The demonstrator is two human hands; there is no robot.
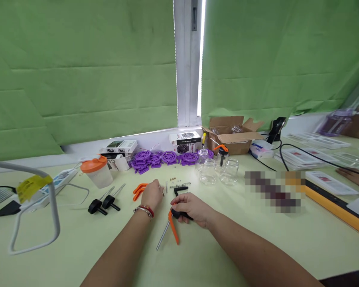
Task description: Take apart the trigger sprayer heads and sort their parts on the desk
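My right hand (191,209) grips a black pump head (177,214) with an orange lever and a thin metal tube pointing down toward me. My left hand (152,195) is farther out, its fingers pinched low over the table; what they hold, if anything, is too small to make out. Beside it lie orange levers (140,192), partly behind the hand. Just beyond my hands are a thin metal pin (166,186), springs (176,186), a black angled part (181,189) and several tiny brass-coloured pieces (172,179).
Two black heads with metal tubes (109,202) lie left, near an orange-lidded cup (97,171). Purple plastic parts (155,158) line the back. Glass jars (208,171) stand before a cardboard box (235,139). A grey wire frame (55,215) is at left; another person's hand (356,177) at right.
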